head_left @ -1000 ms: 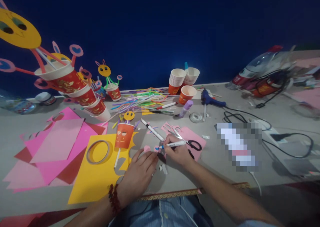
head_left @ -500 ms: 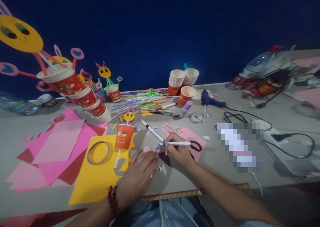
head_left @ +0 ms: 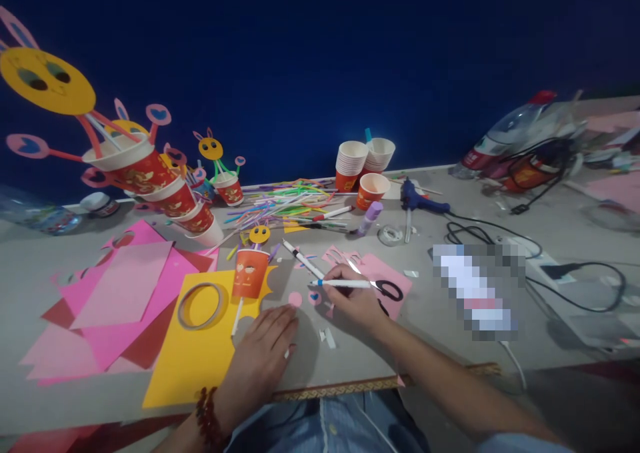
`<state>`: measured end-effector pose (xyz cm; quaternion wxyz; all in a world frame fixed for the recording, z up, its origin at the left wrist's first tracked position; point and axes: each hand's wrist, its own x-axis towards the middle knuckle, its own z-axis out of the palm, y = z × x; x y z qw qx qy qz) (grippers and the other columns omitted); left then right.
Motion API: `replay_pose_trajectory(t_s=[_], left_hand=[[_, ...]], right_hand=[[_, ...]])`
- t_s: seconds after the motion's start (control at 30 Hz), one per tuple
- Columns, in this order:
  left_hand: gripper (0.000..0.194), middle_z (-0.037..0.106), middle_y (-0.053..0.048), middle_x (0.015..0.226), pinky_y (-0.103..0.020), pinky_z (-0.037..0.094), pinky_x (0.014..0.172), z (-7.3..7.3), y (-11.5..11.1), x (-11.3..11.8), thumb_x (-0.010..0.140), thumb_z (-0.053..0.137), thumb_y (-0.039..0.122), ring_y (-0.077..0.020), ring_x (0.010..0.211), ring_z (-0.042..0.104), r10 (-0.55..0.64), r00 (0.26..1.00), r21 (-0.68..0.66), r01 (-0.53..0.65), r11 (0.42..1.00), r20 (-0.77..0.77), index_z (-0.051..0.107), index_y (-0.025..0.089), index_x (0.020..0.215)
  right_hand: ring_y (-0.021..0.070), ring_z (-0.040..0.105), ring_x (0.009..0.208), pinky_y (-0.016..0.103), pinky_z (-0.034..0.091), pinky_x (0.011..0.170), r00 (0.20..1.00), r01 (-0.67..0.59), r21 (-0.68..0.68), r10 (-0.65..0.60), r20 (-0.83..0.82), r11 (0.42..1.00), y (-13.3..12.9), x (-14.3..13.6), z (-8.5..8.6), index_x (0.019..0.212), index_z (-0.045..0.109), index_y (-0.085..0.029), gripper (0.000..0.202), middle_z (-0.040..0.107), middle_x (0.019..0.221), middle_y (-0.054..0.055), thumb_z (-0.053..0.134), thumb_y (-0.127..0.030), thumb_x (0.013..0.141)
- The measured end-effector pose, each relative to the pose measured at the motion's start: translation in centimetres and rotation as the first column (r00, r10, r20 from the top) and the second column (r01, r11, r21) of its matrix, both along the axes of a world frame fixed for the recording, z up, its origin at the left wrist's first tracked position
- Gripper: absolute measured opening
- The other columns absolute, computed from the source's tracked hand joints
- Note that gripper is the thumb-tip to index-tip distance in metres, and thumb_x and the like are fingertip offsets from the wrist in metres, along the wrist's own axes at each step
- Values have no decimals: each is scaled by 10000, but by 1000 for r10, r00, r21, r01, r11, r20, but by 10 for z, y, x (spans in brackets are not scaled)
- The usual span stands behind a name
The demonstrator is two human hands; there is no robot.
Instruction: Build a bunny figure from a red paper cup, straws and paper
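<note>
My right hand (head_left: 356,304) grips a white marker (head_left: 350,284) with a blue tip, held almost level above the table. Below the tip lies a small pink paper circle (head_left: 315,298) bearing a blue heart. To its left is a plain pink paper circle (head_left: 295,300), with the fingertips of my left hand (head_left: 267,343) at its lower edge. That hand lies flat, fingers stretched out. Scissors (head_left: 389,290) with black handles rest on pink paper (head_left: 387,273) beyond my right hand. A second marker (head_left: 306,260), white and black, lies behind the circles.
Yellow card (head_left: 185,360) with a tape roll (head_left: 179,313) and an orange cup figure (head_left: 251,273) lie left. Stacked red cup figures (head_left: 135,166) tower behind pink sheets (head_left: 120,286). Coloured sticks (head_left: 295,196), paper cups (head_left: 351,166) and a blue glue gun (head_left: 425,204) stand along the back.
My left hand has drawn back left and toward me, uncovering the plain pink circle. The marker in my right hand has shifted slightly left and up, off the heart circle.
</note>
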<state>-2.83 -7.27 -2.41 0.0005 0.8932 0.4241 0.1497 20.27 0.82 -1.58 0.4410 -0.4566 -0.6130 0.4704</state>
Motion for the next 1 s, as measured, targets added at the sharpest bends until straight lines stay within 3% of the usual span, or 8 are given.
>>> replay_pose_trajectory(t_s=[0.13, 0.27, 0.53, 1.0], left_hand=[[330, 623, -137, 1343, -442, 443, 1086, -1, -2, 3, 981, 416, 184, -248, 1272, 547, 8, 999, -15, -8, 1000, -37, 606, 120, 1243], [324, 610, -145, 1356, -457, 430, 1094, -2, -2, 4, 982, 429, 209, -257, 1291, 531, 10, 999, -17, -11, 1000, -38, 597, 122, 1244], [290, 640, -118, 1316, -440, 404, 1085, -2, 2, 4, 985, 458, 227, -243, 1256, 550, 11, 999, -27, -12, 1000, -53, 613, 152, 1218], [306, 650, -96, 1307, -468, 337, 1100, -3, 4, 3, 1000, 426, 245, -237, 1252, 546, 20, 996, -25, -23, 999, -90, 609, 188, 1238]], right_hand=[[125, 527, 494, 237, 391, 454, 997, -63, -98, 58, -58, 993, 0, -6, 12, 761, 572, -213, 89, 598, 630, -17, 622, -255, 821], [124, 491, 518, 240, 372, 484, 993, -114, -45, 114, -4, 992, 2, -21, 18, 689, 560, -212, 93, 570, 605, -28, 607, -221, 769], [137, 481, 564, 259, 358, 541, 994, -95, 42, 92, 60, 995, 1, -37, -2, 647, 563, -209, 118, 560, 609, -23, 616, -251, 742], [152, 532, 580, 262, 402, 560, 981, -116, 59, 105, 163, 992, 2, -36, -6, 682, 588, -217, 140, 598, 610, -17, 625, -294, 793]])
